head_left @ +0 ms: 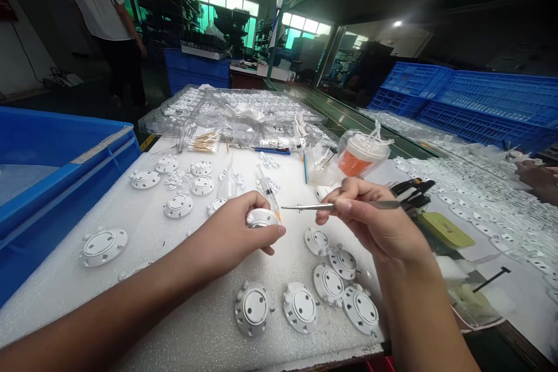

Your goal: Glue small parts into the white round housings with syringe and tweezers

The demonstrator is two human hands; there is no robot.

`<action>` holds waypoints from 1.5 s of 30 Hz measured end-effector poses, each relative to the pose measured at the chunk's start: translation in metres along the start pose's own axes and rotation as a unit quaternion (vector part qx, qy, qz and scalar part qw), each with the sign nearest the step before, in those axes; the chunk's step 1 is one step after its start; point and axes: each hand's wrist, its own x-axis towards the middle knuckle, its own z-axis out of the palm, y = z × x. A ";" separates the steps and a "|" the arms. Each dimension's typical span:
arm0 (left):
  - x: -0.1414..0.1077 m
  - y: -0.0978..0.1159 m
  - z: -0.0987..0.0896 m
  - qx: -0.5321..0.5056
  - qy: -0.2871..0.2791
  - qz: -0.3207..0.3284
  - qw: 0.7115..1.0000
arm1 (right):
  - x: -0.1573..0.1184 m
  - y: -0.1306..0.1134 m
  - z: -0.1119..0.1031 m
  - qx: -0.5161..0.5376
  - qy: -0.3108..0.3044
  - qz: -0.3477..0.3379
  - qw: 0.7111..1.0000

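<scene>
My left hand is closed around a round white plastic part, gripped between thumb and fingers above the foam-covered table. Pinched in my right hand is a pair of metal tweezers, their tips pointing left and stopping just short of the white part. Several similar white discs with dark round spots, such as one disc, lie below and around my hands. Behind the left hand are a syringe with an orange tip and a small translucent squeeze bottle.
A blue bin borders the table on the left. Cotton swabs, clear trays of small white pieces and a cup with an orange label stand behind. At right are a yellow-green box, blue crates and another person's hand.
</scene>
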 end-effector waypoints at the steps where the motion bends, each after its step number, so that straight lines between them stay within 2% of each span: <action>1: 0.000 0.000 0.000 0.000 0.003 0.002 1.000 | 0.002 0.002 0.004 0.019 -0.010 0.022 1.000; 8: 0.001 0.002 0.000 0.017 0.006 0.007 1.000 | 0.006 0.008 0.011 0.057 0.009 0.090 0.994; 25: -0.001 0.000 0.001 0.011 -0.006 0.002 1.000 | 0.007 0.009 0.012 0.018 0.020 0.133 0.991; 35: -0.001 -0.001 0.000 0.005 -0.007 -0.002 1.000 | 0.007 0.007 0.011 0.016 0.001 0.149 0.989; 45: 0.002 -0.003 0.001 -0.024 -0.012 0.007 1.000 | 0.007 0.009 0.009 0.100 -0.014 0.168 0.981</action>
